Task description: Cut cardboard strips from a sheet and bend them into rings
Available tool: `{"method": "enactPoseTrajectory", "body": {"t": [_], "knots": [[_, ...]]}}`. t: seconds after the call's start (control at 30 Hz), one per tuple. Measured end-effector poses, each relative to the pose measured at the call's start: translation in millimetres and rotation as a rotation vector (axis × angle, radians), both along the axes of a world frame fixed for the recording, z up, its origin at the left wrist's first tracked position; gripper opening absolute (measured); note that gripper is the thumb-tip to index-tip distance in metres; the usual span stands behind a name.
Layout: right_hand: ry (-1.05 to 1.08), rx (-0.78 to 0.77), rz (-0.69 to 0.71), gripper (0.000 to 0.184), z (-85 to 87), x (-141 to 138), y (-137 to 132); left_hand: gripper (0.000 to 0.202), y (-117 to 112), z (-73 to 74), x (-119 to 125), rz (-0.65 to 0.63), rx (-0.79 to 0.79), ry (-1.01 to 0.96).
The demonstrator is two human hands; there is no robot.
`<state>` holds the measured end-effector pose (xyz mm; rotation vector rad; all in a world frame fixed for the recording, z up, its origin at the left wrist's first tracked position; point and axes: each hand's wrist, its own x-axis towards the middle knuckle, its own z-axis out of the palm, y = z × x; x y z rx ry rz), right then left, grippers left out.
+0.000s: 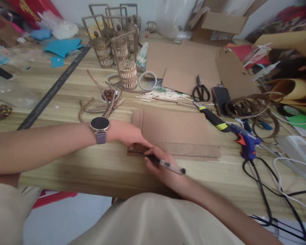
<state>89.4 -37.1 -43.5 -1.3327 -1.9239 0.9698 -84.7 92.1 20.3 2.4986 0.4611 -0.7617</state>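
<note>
My right hand (pixel 163 166) is closed around a pen (pixel 165 164) with a dark grip and clear barrel. The pen's tip meets the near left part of a brown cardboard strip (pixel 188 149). That strip lies along the near edge of a larger cardboard sheet (pixel 175 126). My left hand (pixel 126 132), a watch (pixel 100 127) on its wrist, presses down on the strip's left end with the index finger stretched out. Its other fingers are partly hidden. The two hands meet near the pen tip.
Behind the sheet lie wooden sticks (pixel 165 96), black scissors (pixel 201 92) and a stick-walled lantern (pixel 127 75). A utility knife (pixel 214 119) and a blue glue gun (pixel 247 141) with cables are at right. A long black ruler (pixel 56 85) crosses the table's left side.
</note>
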Motion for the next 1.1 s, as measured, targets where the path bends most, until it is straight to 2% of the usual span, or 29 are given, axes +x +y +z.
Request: {"method": "enactPoseTrajectory", "body": {"t": [0.1,0.17,0.3,0.37,0.43,0.53,0.63,0.73,0.83,0.9,0.97,1.1], "knots": [[-0.025,-0.009,-0.101,0.012,5.9,33.5,-6.9,0.084,1.3,-2.6,-0.4,0.004,0.004,0.015],[-0.064,-0.02,-0.191,0.017,11.4,62.4,-12.2,0.084,2.0,-3.8,-1.3,-0.006,0.008,0.009],[-0.181,0.006,-0.314,0.017,24.3,123.7,-18.7,0.083,-0.5,-0.7,-2.1,-0.01,0.031,-0.01],[-0.177,0.094,-0.301,0.017,27.5,146.8,-15.6,0.083,-3.8,2.8,-1.6,-0.018,0.054,-0.003],[-0.222,0.164,-0.166,0.018,25.7,161.4,-7.4,0.083,-7.0,5.5,-1.6,-0.02,0.078,-0.002],[-0.317,0.218,0.026,0.014,15.2,170.4,9.3,0.082,-8.4,5.3,-5.6,0.008,0.088,-0.037],[-0.376,0.275,0.097,0.014,3.8,172.1,22.1,0.073,-8.0,3.2,-13.2,0.041,0.129,-0.092],[-0.407,0.308,0.129,0.015,-1.0,170.8,30.9,0.051,-15.5,5.0,-15.6,0.077,0.292,-0.202],[-0.405,0.316,0.13,0.017,1.3,168.3,41.0,0.03,-37.1,9.0,-5.2,0.055,0.463,-0.336],[-0.425,0.302,0.112,0.019,7.0,166.9,48.7,0.024,-56.1,8.2,6.8,0.003,0.495,-0.365],[-0.446,0.277,0.049,0.023,15.8,165.7,56.2,0.025,-74.1,2.8,19.0,0.018,0.513,-0.38],[-0.521,0.16,-0.226,0.026,33.7,155.3,73.2,0.031,-97.8,-16.9,38.2,0.195,0.492,-0.343]]}}
